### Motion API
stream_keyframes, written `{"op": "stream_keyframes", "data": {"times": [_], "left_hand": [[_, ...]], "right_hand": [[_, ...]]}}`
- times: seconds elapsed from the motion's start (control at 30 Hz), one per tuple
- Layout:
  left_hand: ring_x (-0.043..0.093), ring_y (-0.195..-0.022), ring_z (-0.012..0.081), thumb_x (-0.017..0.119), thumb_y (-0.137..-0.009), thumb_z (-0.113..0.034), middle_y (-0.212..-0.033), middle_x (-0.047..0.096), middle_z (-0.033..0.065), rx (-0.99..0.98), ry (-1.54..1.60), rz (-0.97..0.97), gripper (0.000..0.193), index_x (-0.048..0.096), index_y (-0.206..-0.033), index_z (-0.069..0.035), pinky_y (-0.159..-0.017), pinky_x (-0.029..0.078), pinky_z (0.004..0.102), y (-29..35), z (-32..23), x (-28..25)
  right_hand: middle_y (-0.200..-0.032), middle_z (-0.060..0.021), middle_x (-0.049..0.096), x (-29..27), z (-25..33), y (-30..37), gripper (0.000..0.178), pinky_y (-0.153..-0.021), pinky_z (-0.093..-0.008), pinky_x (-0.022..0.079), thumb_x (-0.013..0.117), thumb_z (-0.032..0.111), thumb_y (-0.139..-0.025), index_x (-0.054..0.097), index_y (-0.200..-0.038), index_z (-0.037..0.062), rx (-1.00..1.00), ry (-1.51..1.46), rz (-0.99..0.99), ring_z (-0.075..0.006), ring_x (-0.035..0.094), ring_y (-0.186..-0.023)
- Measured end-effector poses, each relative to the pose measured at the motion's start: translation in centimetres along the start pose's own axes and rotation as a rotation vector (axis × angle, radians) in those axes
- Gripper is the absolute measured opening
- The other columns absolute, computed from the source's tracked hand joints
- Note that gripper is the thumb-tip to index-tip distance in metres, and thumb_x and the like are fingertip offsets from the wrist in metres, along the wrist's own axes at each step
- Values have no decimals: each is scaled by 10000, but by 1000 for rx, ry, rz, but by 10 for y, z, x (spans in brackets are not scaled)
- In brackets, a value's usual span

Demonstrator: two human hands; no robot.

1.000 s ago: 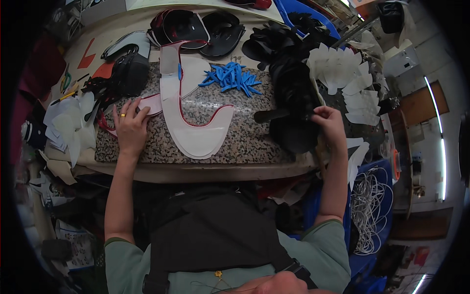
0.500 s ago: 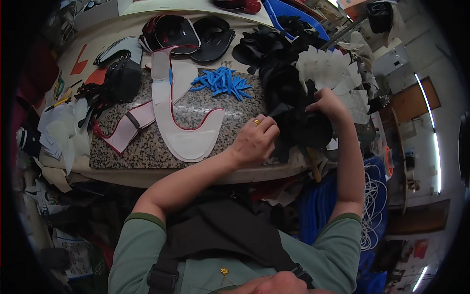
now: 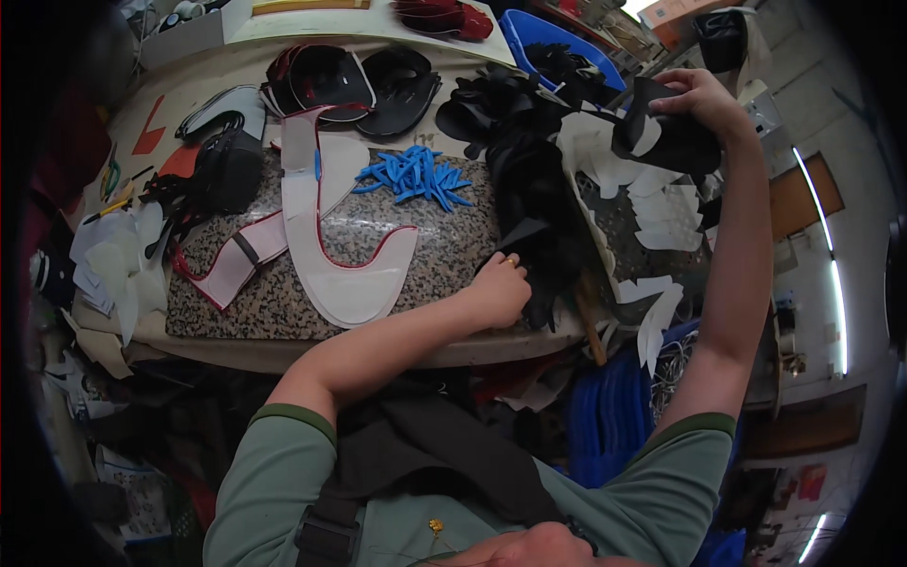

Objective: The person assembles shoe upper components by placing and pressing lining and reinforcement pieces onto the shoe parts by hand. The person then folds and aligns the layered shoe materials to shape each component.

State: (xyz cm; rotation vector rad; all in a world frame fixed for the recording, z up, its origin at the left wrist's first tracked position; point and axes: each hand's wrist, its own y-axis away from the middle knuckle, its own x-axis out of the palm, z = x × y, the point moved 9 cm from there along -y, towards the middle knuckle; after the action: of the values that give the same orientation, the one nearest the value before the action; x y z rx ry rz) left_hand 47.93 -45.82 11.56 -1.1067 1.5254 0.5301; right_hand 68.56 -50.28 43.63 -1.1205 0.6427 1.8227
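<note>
My right hand [image 3: 699, 99] is raised at the far right, its fingers closed on the edge of a curved black shoe-upper piece [image 3: 673, 144] with a small pale patch. My left hand [image 3: 504, 291] rests at the near right edge of the granite slab [image 3: 236, 317], fingers curled in at the rim of a heap of black pieces [image 3: 534, 189]; its fingertips are partly hidden. Left of it lies a white curved piece with red edging [image 3: 350, 283], a blue clip on its upper arm. Several loose blue clips [image 3: 416, 177] are piled behind it.
White scalloped pieces [image 3: 661, 203] lie beyond the black heap at right. A wooden handle [image 3: 590, 321] juts over the table's front edge. At the back stand a blue bin [image 3: 557, 38] and black uppers [image 3: 402, 90]. Black straps [image 3: 227, 170] and white scraps [image 3: 118, 250] lie at left.
My right hand has moved from the black heap up and to the right, lifting a black piece over the white ones. White pieces there have shifted. My left hand has moved slightly nearer me.
</note>
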Motion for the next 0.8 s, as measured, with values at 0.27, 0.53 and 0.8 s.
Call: {"op": "stream_keyframes", "data": {"times": [0.27, 0.53, 0.8], "left_hand": [[632, -1133, 260, 537, -991, -524, -1292, 554, 254, -229, 1497, -417, 857, -22, -1590, -271, -992, 505, 396, 82, 74, -141], [628, -1076, 178, 516, -1025, -461, -1325, 488, 131, -718, 1467, -507, 643, 194, -1568, -338, -957, 539, 380, 186, 120, -128], [663, -1015, 145, 672, -948, -101, -1202, 648, 96, -530, 1505, -1054, 407, 548, -1330, -34, -890, 557, 296, 258, 178, -140]], "right_hand": [[-977, -115, 732, 115, 157, 53, 368, -850, -302, 518, 777, 123, -764, 658, -1060, -62, -449, 384, -192, -167, 691, -892], [-871, -82, 705, 220, 201, 32, 265, -659, -227, 531, 678, 139, -905, 642, -1107, -29, -450, -420, 11, -98, 668, -748], [-886, -85, 702, 313, 183, 46, 279, -694, -231, 523, 708, 166, -904, 627, -1055, -54, -403, -876, 130, -89, 650, -777]]}}
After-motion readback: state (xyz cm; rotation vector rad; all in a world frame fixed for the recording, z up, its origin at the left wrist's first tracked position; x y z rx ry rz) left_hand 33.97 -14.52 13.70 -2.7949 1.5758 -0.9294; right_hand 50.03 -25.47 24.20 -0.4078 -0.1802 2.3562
